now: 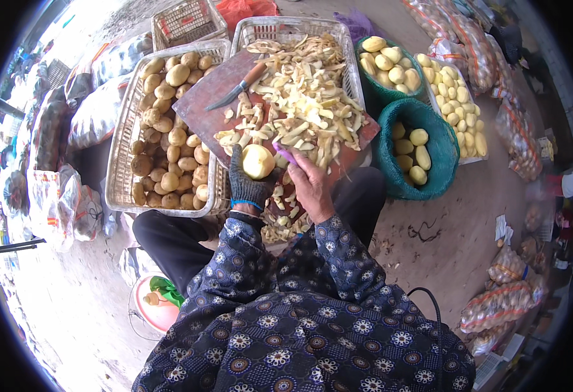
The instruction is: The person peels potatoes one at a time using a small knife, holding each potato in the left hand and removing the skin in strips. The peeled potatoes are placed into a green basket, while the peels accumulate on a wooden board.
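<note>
My left hand (247,186), in a dark knitted glove, grips a partly peeled pale potato (258,161) above my lap. My bare right hand (309,183) is closed around a purple peeler (281,148) just right of that potato. Beyond my hands lies a reddish board (195,103), heaped with potato peelings (302,111), with a wooden-handled knife (254,75) on it. More peelings hang and lie below my hands.
At left stands a white crate (120,163) of unpeeled potatoes. Another crate (267,23) is behind the board. Right are two green baskets (446,157) and a pale tray (469,159) of peeled potatoes. Sacks (502,304) line both sides. A pink basin (149,313) sits lower left.
</note>
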Motion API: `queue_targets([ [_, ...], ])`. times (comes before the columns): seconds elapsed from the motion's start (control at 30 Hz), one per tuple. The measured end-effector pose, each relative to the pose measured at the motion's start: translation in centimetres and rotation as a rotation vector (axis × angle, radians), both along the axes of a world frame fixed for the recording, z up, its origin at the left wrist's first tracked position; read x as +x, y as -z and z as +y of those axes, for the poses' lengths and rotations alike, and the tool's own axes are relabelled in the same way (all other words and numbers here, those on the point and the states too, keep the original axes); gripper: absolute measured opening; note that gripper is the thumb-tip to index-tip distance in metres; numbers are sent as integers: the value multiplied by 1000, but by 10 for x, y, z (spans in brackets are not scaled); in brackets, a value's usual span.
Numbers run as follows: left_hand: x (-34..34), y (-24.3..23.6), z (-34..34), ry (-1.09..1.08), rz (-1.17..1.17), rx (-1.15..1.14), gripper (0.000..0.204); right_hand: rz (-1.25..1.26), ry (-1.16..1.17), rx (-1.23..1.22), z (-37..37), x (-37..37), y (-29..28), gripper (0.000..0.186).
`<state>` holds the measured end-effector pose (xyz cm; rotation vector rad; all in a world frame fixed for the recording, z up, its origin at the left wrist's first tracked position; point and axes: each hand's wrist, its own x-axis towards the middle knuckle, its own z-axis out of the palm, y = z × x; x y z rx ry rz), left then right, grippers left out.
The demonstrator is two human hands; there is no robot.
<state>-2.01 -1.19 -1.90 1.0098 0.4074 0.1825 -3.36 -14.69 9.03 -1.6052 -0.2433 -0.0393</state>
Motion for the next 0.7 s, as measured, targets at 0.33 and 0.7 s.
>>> queue_targets([
  [0.33,-5,-23,9,-277,147,-375,36,-140,-48,-567,4,-61,19,35],
  [0.7,-12,-34,9,-14,8,-433,37,-233,11,-463,4,-26,22,35],
])
